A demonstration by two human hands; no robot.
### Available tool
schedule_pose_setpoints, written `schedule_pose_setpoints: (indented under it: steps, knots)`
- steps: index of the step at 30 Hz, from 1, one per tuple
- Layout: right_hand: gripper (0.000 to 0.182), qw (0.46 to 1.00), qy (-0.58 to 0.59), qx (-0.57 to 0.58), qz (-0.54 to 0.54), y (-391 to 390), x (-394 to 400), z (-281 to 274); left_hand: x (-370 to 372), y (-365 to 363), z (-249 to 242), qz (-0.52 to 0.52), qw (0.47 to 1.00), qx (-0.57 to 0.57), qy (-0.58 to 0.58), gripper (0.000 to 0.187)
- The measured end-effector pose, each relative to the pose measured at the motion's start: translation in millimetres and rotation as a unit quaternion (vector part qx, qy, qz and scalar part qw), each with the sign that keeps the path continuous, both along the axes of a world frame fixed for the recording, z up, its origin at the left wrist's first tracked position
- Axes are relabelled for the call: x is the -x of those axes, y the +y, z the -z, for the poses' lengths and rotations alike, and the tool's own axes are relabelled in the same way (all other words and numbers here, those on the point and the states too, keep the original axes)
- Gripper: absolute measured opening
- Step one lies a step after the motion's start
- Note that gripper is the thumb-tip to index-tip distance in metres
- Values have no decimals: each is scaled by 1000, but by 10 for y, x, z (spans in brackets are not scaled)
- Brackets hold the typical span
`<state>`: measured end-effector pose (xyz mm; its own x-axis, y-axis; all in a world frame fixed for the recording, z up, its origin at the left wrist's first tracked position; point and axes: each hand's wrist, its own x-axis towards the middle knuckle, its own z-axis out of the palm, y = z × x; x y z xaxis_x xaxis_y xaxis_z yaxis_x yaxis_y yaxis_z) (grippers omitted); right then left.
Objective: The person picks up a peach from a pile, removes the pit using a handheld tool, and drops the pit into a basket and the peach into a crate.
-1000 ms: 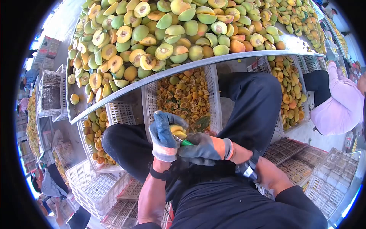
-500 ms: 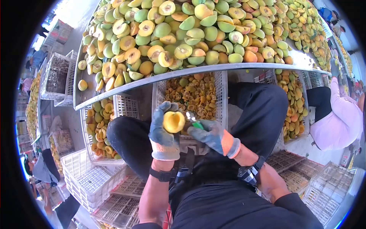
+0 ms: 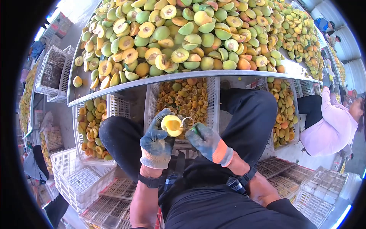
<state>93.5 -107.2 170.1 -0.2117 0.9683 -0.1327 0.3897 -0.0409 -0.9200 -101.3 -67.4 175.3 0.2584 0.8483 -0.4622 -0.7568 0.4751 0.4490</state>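
Observation:
In my gloved left hand point(image 3: 156, 142) is a yellow peach half point(image 3: 171, 126), its hollowed cut face turned up, fingers closed round its side. My gloved right hand point(image 3: 207, 142) grips a pitting tool by its green handle point(image 3: 195, 129). The tool's curved metal loop reaches to the right edge of the peach half. Both hands are over my lap, in front of a white crate point(image 3: 214, 110) that contains small orange-brown peach scraps point(image 3: 183, 97).
A metal-edged table point(image 3: 190, 75) bears a large heap of halved peaches point(image 3: 187, 38). Crates of peach halves stand left point(image 3: 79, 133) and right point(image 3: 294, 129). An unfilled white crate point(image 3: 68, 179) is by my left side. A person in pink point(image 3: 329, 122) sits at right.
The view has shifted a little, moving the scene leftward. The peach half is tipped, showing its hollow, and the tool's loop now touches its edge region more clearly. Both hands keep their hold.

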Motion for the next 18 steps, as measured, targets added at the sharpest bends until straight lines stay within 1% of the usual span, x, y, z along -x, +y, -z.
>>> schedule_pose_setpoints:
  steps: [1,2,3,4,5,7,8,9,10,11,12,13,14,15,16,17,18]
  knots:
    - [14,1000,-1,-1,1,-4,2,75,-17,7,-16,1,1000,-1,-1,69]
    - [9,997,-49,-66,-12,-2,18,137,-34,11,-51,14,1000,-14,6,70]
    - [9,987,-96,-130,-26,1,22,186,-49,15,-86,27,999,-28,14,72]
    - [15,979,-125,-150,-54,7,11,202,-60,12,-115,25,999,-29,14,72]
    - [15,979,-124,-152,-55,6,21,215,-71,-2,-144,31,999,-37,11,69]
    - [14,985,-122,-116,-26,17,48,197,-98,-13,-208,36,998,-44,8,65]
    - [14,985,-122,-116,-26,17,61,159,-104,-16,-244,31,999,-34,-2,57]
    - [15,993,-110,-37,0,12,73,102,-110,-22,-265,25,999,-23,-12,49]
    - [17,994,-98,42,27,25,88,30,-121,-30,-241,24,999,-24,-11,49]
    - [17,994,-97,41,26,36,98,-22,-134,-43,-182,25,997,-29,60,42]
    - [20,990,-126,58,6,42,104,-69,-151,-59,-124,27,991,-33,131,36]
    - [23,985,-154,75,-15,49,106,-89,-172,-71,-74,26,990,-34,131,36]
    - [23,985,-153,73,-16,32,82,-71,-193,-77,-27,30,977,-52,205,31]
    - [27,970,-231,2,-80,-12,47,-28,-200,-80,2,31,957,-69,280,27]
    - [31,939,-305,-73,-145,-42,36,22,-213,-81,11,33,944,-76,320,25]
    - [31,939,-298,-80,-151,-60,38,80,-225,-74,-16,30,919,-89,383,24]
    - [34,933,-312,-107,-144,-82,43,139,-247,-73,-56,22,917,-79,390,22]
